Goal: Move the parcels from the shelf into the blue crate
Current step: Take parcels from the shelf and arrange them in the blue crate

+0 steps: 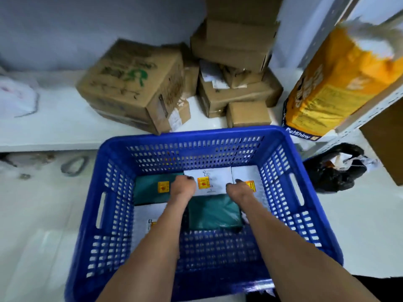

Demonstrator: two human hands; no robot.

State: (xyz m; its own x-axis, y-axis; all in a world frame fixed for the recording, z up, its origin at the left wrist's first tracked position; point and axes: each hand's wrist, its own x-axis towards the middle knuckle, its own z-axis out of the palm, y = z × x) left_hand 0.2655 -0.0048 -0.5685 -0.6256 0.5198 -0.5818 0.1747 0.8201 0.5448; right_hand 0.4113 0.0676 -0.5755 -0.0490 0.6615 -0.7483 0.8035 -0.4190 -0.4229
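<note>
The blue crate (305,214) stands on the white floor below me. Both my arms reach down into it. My left hand (182,188) and my right hand (237,189) grip the left and right edges of a white parcel (214,182) with a yellow sticker, low at the crate's far side. Under and around it lie a teal parcel (214,212) in the middle, another teal parcel (150,188) at the left, a white parcel (250,177) at the right and one more white parcel (146,219) at the near left.
Several cardboard boxes (135,83) are piled against the wall behind the crate. A grey metal shelf (368,112) at the right carries a tilted yellow bag (331,83). A black plastic bag (335,171) lies on the floor beside the crate.
</note>
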